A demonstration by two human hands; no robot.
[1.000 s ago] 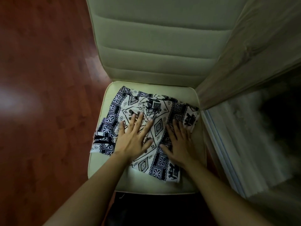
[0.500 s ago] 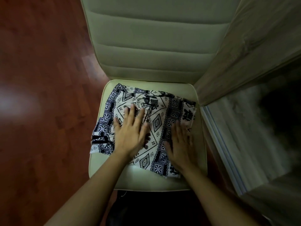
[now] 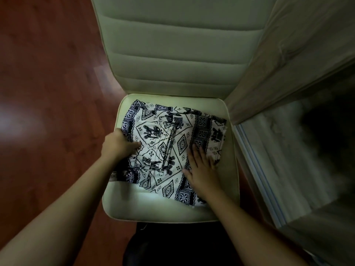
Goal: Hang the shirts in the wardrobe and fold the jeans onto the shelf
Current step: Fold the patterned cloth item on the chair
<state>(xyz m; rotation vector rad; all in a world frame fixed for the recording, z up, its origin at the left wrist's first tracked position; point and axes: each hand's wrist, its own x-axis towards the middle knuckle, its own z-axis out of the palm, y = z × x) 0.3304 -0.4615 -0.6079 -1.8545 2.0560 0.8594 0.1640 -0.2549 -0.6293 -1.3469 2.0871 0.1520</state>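
A black-and-white patterned garment (image 3: 172, 146), printed with elephants and diamonds, lies partly folded on the cream chair seat (image 3: 153, 208), covering most of the cushion. Its left edge hangs slightly past the seat's side. The left hand (image 3: 120, 144) takes hold of that left edge: the thumb lies on top and the fingers appear tucked under the cloth, so it looks like a pinch on the fold. The right hand (image 3: 201, 169) lies flat with straight, spread fingers on the garment's right half, pressing it down and gripping nothing. The cloth looks thin, light and limp, with soft creases and a loose strap or seam across its middle. It will likely sag and come unfolded if lifted by one corner, and it may slide on the smooth cushion. The safer hold is probably along a folded edge with both hands, or with a palm slid underneath for support. A wooden panel (image 3: 288, 64) stands just right of the chair, above the reddish floor (image 3: 48, 93).
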